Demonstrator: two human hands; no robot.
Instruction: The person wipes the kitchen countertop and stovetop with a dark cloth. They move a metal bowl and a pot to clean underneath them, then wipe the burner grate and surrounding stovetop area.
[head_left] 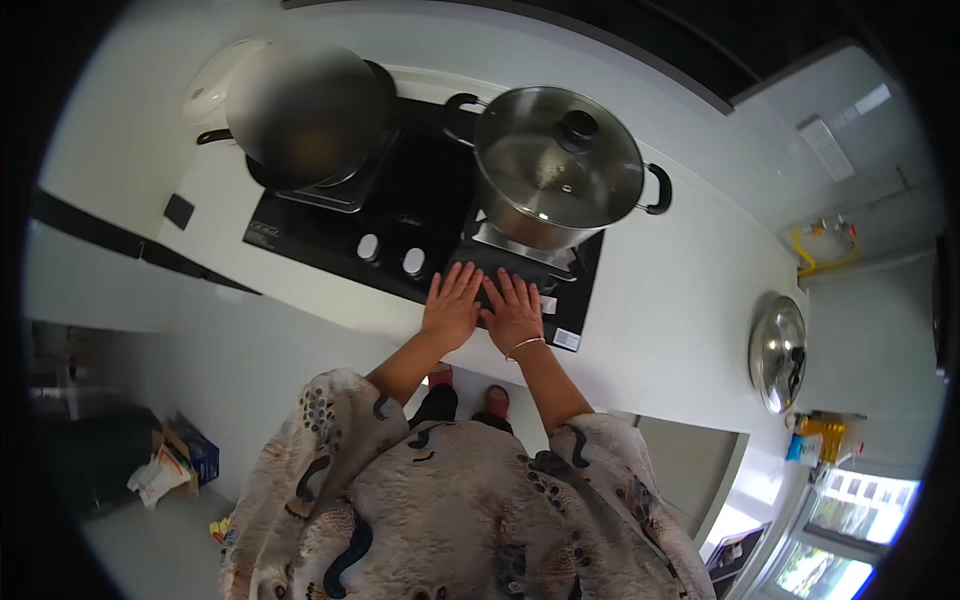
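**Both hands palm-down at hob front, pot just beyond**

Left hand and right hand sit side by side on the front edge of the black glass hob, itself on the white worktop. Grip, both sides: spread, fingers fanned, thumb sides nearly meeting, nothing pinched. Fingertips reach a dark patch below the pot; can't tell if it's bare glass or a separate plate.

Key relation: the big round stainless-steel pot, clear glass lid on, stands on the hob's right side, beyond the fingertips and slightly right. Right hand is nearer. Handle-to-handle axis runs crosswise, its black right handle closer to the person than the black left handle. Hob's long axis slants the same way.

Two silvery oval knobs sit left of the hands. Dark round pan, partly blurred, is at hob left, well apart.
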